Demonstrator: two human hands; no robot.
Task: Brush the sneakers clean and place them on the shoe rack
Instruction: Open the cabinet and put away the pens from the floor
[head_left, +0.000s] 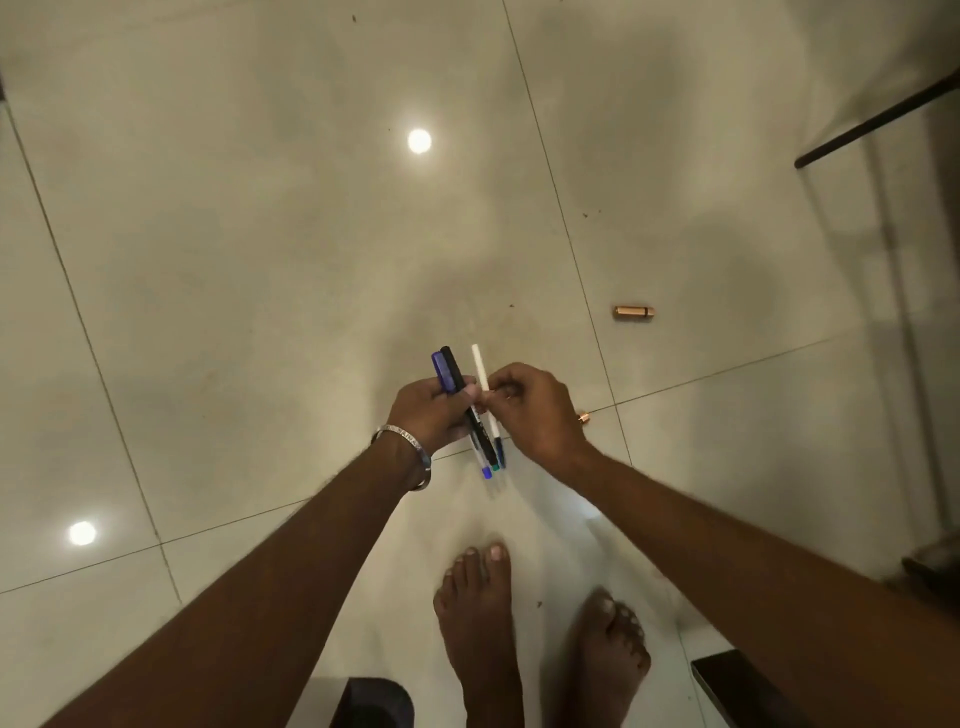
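No sneakers, brush or shoe rack are in view. My left hand (431, 410) grips a bundle of pens (454, 376) above the tiled floor: a blue one, a black one and others whose tips stick out below. My right hand (535, 405) is right beside it and pinches a white pen (480, 370) that stands up next to the bundle. A silver bangle (410, 447) sits on my left wrist. My bare feet (478, 603) stand on the floor below the hands.
A copper-coloured tube (634, 312) lies on the glossy tiles to the right, and a second small copper piece (584, 417) peeks out beside my right hand. A dark bar (878, 122) crosses the upper right. Dark objects sit at the bottom edge (371, 701) and lower right (727, 680).
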